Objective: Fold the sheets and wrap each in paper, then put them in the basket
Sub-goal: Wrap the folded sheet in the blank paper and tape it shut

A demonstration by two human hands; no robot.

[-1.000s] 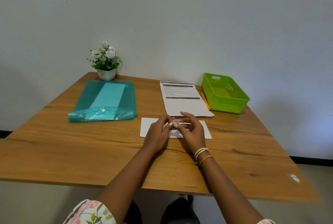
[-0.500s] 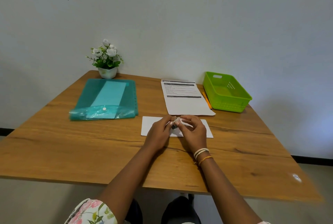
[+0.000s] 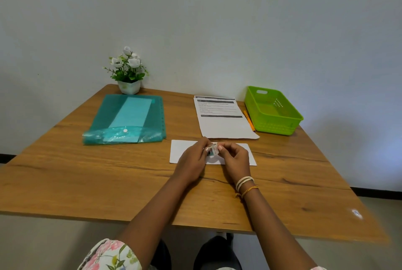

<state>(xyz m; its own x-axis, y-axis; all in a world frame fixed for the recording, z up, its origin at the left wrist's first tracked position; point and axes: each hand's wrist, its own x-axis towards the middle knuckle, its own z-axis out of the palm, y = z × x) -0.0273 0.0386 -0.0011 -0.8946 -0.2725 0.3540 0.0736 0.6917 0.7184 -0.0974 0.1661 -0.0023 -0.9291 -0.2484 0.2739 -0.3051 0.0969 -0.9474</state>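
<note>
white folded sheet [image 3: 212, 149] between both hands' fingers [image 3: 220, 148]

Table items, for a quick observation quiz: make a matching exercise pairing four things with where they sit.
Things:
1. basket
2. flower pot
3. folder
4. pencil

Places:
A. far left corner, by the wall
B. between the printed sheet and the basket
C. far right edge of the table
D. left half, in front of the flower pot

Pairs: 1-C, 2-A, 3-D, 4-B
</note>
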